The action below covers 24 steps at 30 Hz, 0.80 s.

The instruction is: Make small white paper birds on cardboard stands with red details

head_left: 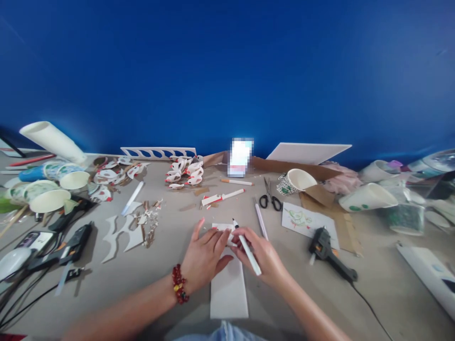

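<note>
My left hand lies with fingers stretched out over the upper part of a white foam board strip. Its fingertips press near a small white piece with some red on it, mostly hidden beneath them. My right hand grips a white marker with its dark tip slanting up and away, beside the left fingertips. Whether the tip touches anything I cannot tell. Just beyond the hands lie a red-and-white marker and a utility knife. A pale pen rests to the right.
Black scissors, a drawing card and a glue gun lie rightward, near paper cups. Leftward are foam offcuts, scraps, another glue gun and cables. Several painted bird cutouts stand near the blue wall.
</note>
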Each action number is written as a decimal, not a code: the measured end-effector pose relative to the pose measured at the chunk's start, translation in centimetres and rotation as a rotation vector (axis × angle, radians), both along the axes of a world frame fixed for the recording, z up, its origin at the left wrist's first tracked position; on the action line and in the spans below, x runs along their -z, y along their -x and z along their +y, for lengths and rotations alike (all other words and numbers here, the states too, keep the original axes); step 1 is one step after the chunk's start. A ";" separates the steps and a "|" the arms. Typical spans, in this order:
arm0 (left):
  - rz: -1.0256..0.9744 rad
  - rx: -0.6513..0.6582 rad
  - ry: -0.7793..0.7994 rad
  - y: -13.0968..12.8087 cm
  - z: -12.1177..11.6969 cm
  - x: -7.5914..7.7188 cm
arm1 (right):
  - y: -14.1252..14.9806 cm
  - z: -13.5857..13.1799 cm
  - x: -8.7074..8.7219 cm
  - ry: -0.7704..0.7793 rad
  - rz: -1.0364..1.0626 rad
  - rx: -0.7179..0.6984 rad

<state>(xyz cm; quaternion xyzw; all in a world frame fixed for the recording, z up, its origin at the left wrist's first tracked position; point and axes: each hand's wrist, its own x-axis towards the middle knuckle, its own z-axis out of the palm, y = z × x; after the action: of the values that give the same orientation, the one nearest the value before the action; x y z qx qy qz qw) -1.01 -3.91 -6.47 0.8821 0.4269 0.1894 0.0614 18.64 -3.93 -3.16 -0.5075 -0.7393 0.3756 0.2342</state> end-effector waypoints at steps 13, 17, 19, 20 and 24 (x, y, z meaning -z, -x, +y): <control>-0.048 0.003 -0.050 0.0 0.3 0.0 | -1.4 -0.9 0.0 0.072 0.465 0.282; -0.058 -0.006 -0.045 0.0 0.3 -0.1 | -0.8 -1.5 0.3 0.162 0.522 0.264; -0.056 -0.008 -0.054 0.0 0.2 -0.2 | -0.4 -1.6 0.6 0.173 0.505 0.259; -0.052 -0.005 -0.060 0.0 0.2 -0.2 | -0.3 -1.6 0.8 0.177 0.490 0.247; -0.015 0.000 -0.074 -0.1 0.1 -0.3 | 0.4 -1.2 1.5 0.171 0.433 0.185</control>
<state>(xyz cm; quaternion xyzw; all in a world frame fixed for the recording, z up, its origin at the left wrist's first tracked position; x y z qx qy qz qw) -0.91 -3.81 -6.19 0.8824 0.4191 0.2116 0.0319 18.22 -5.17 -4.63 -0.4988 -0.5876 0.5139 0.3766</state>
